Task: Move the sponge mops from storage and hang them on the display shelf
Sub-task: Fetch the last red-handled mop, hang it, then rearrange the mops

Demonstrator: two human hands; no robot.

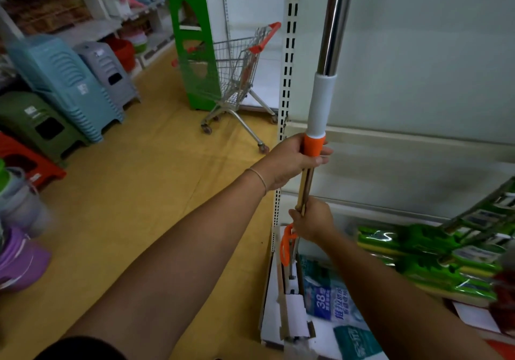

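Note:
I hold a sponge mop (pixel 320 103) upright in front of the white display shelf (pixel 418 52). Its shiny steel pole runs up out of the top of the frame, with a white sleeve and an orange collar lower down. My left hand (pixel 289 161) grips the pole at the orange collar. My right hand (pixel 312 221) grips the pole just below, above an orange lever. The mop's head end, wrapped in blue-printed packaging (pixel 326 298), hangs low near the floor. More mops with green heads (pixel 426 259) lie stacked at the lower right.
A slotted white upright (pixel 288 52) stands just left of the pole. A shopping cart (pixel 239 69) with an orange handle is parked behind it. Stacks of plastic stools (pixel 64 80) line the left side of the yellow floor. A green cardboard stand (pixel 192 39) rises behind the cart.

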